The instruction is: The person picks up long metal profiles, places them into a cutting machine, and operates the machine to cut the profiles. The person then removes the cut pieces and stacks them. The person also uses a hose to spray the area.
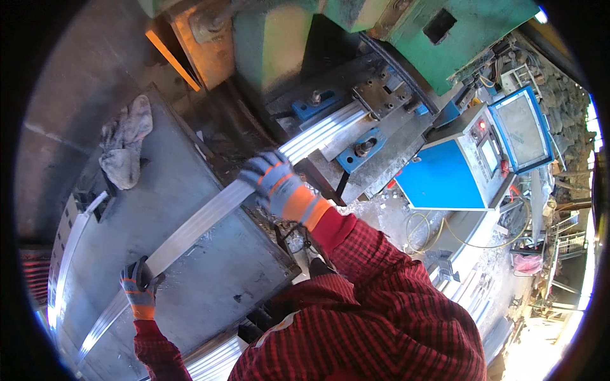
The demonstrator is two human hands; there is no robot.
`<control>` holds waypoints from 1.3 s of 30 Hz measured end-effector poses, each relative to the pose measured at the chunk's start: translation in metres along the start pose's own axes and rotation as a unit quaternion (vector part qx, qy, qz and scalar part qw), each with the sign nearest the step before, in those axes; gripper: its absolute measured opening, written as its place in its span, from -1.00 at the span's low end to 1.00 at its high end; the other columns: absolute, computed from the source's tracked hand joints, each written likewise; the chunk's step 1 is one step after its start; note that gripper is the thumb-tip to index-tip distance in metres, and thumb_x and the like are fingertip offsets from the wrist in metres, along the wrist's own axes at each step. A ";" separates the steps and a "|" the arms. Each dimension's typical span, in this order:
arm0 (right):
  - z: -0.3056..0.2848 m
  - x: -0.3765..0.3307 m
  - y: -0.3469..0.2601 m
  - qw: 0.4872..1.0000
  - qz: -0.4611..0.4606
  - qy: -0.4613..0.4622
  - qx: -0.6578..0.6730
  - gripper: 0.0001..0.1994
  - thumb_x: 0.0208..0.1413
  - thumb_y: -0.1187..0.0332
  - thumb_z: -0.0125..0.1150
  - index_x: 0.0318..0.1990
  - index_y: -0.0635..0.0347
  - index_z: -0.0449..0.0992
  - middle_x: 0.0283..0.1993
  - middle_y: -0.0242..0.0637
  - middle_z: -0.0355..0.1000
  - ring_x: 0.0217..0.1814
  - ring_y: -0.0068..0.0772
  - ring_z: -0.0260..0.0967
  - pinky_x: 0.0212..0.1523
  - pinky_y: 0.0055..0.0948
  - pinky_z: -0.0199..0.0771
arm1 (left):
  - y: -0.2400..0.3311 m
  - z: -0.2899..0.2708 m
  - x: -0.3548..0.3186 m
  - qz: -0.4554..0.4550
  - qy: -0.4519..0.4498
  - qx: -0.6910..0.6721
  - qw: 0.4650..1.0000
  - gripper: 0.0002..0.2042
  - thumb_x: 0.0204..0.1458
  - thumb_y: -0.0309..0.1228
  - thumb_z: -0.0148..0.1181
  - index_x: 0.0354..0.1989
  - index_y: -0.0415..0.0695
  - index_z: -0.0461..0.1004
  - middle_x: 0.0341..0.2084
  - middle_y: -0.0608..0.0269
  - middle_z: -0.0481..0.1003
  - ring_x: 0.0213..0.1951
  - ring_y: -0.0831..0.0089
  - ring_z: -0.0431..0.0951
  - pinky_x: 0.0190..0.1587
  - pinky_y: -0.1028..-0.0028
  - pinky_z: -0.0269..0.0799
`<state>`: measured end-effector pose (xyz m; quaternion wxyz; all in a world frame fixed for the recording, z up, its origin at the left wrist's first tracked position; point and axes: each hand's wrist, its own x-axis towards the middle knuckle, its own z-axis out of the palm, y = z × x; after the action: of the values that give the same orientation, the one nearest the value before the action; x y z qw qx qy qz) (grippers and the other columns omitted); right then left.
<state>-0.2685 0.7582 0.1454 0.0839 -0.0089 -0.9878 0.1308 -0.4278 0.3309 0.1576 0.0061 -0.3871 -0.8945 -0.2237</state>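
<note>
A long, ribbed, silvery metal profile (197, 222) slants across the view from the lower left up to the die block (383, 95) of a press, where its far end meets the block. My left hand (138, 289), in a grey and orange work glove, is closed on the profile's edge low on the left. Further along, nearer the press, my right hand (279, 187) wears a matching glove and wraps over the profile from above. Its fingers look slightly blurred. Blue clamps (362, 149) with bolts flank the profile beside the die.
Under the profile stands a grey metal table (222, 273) with a crumpled cloth glove (127, 143) on it. The green press frame (457, 38) rises at the top. A blue control cabinet (445, 174) stands at right, with a yellow hose (473, 244) and metal scraps on the floor.
</note>
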 end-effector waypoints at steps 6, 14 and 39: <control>0.001 -0.007 0.010 1.000 0.003 -0.003 -0.015 -0.38 -0.17 0.21 0.32 0.16 -0.05 0.36 0.16 -0.19 0.25 0.25 -0.02 0.11 0.28 0.01 0.04 | 0.004 0.012 -0.004 0.012 0.016 0.021 1.000 -0.45 -0.27 -0.49 0.42 0.03 -0.12 0.48 -0.13 0.12 0.44 -0.10 0.13 0.38 0.00 0.24 0.29; 0.042 0.048 -0.100 0.991 -0.132 -0.010 0.036 -0.34 -0.01 -0.13 0.15 0.22 -0.02 0.31 0.16 -0.11 0.25 0.24 0.07 0.13 0.29 0.13 0.00 | -0.063 -0.023 -0.039 -0.081 -0.025 -0.020 0.996 -0.24 -0.17 -0.39 0.37 0.29 -0.12 0.19 0.16 0.08 0.32 0.22 0.13 0.27 0.29 0.23 0.15; -0.004 0.006 0.052 0.989 -0.149 0.000 -0.020 -0.34 -0.17 -0.05 0.35 0.16 -0.12 0.41 0.04 -0.30 0.39 0.08 -0.15 0.29 0.16 -0.16 0.19 | -0.033 0.008 -0.038 -0.008 -0.017 0.077 0.997 -0.42 -0.22 -0.37 0.34 0.09 -0.07 0.40 -0.13 0.09 0.42 -0.09 0.15 0.43 -0.03 0.26 0.37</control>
<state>-0.2738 0.8093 0.1369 0.1021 0.1370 -0.9805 0.0972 -0.4230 0.2883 0.1306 0.0193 -0.3820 -0.9121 -0.1474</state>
